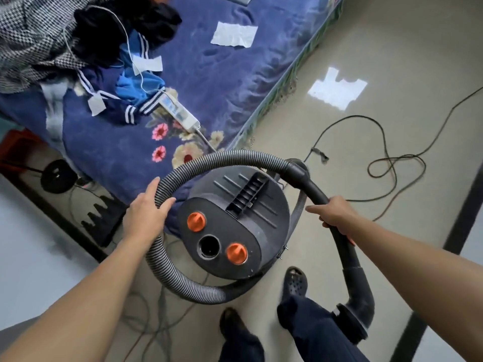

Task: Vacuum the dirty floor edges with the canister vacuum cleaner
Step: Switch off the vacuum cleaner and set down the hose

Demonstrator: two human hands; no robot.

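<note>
Dark grey plastic canister vacuum (261, 231), round body seen from above, stands on the beige floor (366, 61) between the two grips. Lid: ribbed top with a black slatted carry handle (247, 197). The panel nearest the person has two orange knobs (196, 222) and one open round port (209, 247) between them. The surface looks dusty.

Left grip (146, 212): thumb and fingers loosely round the grey ribbed hose (222, 155), not fully closed. From this grip the hose arcs over the far side of the canister toward the right grip. The other way it loops back toward the person and runs in under the canister's near edge.

Right grip (334, 218): closed round the black curved tube (342, 249), index finger extended toward the canister. Past this grip, toward the person, the tube ends in a wide black cuff (358, 317) beside the person's leg.

Beyond the left grip: bed (222, 87) with blue floral cover, its edge just beside the canister. Beyond the right grip: black cord (386, 163) lying in loops on the floor.
</note>
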